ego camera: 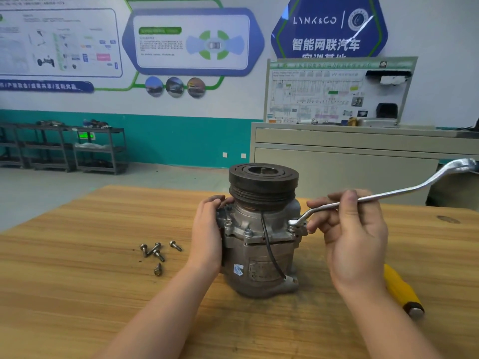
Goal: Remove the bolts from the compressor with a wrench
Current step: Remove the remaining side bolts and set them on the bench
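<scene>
Fingers of the right hand [355, 237] pinch the wrench [383, 195]; left hand [207, 229] fingers wrap the compressor [259, 242].

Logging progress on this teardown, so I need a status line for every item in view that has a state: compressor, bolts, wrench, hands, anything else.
compressor: upright on the table, pulley on top
wrench: ring end seated on a flange bolt at right
loose bolts: five out, lying on the table
flange bolts: two at front still in
left hand: steadying the compressor
right hand: gripping the wrench shaft
yellow-handled tool: lying unused
</scene>
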